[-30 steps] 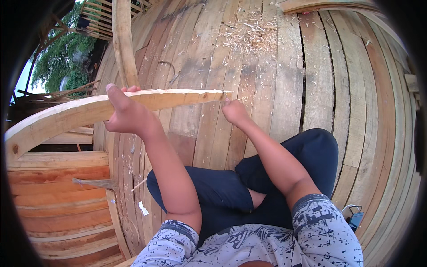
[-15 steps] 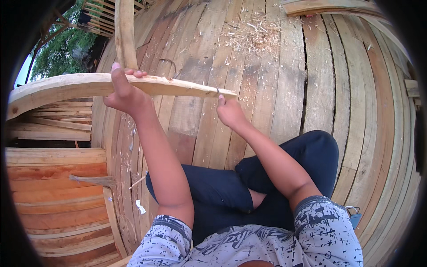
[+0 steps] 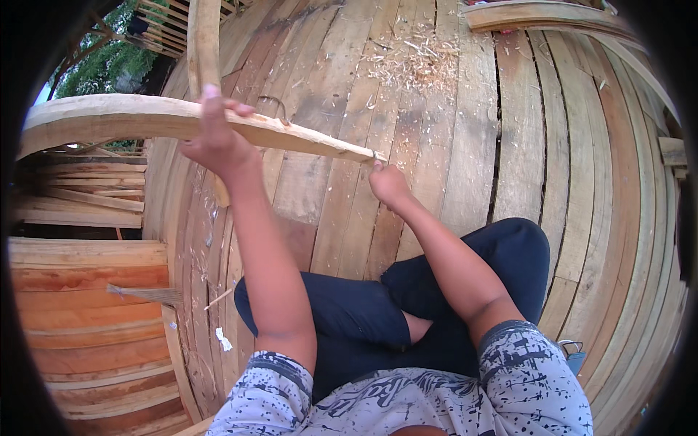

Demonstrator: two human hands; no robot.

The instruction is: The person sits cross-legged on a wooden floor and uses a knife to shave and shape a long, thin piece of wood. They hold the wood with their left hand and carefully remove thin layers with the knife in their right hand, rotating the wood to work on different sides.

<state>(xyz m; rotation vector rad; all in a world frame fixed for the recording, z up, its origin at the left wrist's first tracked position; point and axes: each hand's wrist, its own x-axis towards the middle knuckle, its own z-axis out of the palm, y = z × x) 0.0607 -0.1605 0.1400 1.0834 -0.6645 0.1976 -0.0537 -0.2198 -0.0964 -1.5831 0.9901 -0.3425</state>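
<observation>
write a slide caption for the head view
Left grip around a plank, right grip at its tip, above a floor strewn with shavings.

Plank floor (image 3: 469,167) is filling most of the frame, running roughly top to bottom; dark gaps (image 3: 499,131) are showing right of centre. Reddish-brown boards (image 3: 94,299) are lying crosswise at lower left. Wooden slats (image 3: 161,49) are showing at upper left, daylit green foliage (image 3: 102,69) appearing beside them.

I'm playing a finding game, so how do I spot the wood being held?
Start at the plank floor, then find the dark trousers. Above them in the picture, the left hand grips a long curved beam. Unlike the floorboards, it runs sideways and narrows toward the right hand.
</observation>
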